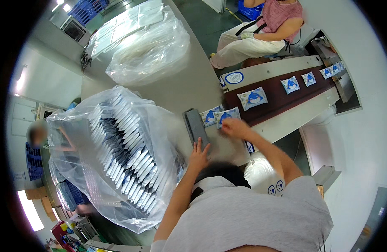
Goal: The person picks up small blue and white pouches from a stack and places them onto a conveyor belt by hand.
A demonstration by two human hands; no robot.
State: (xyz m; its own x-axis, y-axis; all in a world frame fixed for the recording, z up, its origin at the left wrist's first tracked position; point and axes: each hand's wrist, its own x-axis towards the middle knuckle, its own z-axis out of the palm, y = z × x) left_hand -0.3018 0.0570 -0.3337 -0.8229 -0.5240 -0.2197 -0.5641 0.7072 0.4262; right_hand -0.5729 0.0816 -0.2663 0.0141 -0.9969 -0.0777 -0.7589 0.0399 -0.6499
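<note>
My left hand [198,156] reaches a long dark grey block [195,126] on the table, its spread fingers touching the block's near end. Against the block's right side lies a white packet [210,115] with a blue animal print. A second such packet [228,114] overlaps its edge. My right hand [234,128], slightly blurred, is at that second packet's near edge with its fingers curled in; what they grip, if anything, is hidden. On the dark red conveyor belt [275,98], another packet [252,98] lies nearest the table, with several more behind it up to the wall opening.
On the left, a large clear plastic bag [160,122] holds rows of silvery packets [128,155]. Farther back are folded clear bags [149,54]. A person [260,33] sits beyond the conveyor. A white bundle [260,174] is beside my right arm.
</note>
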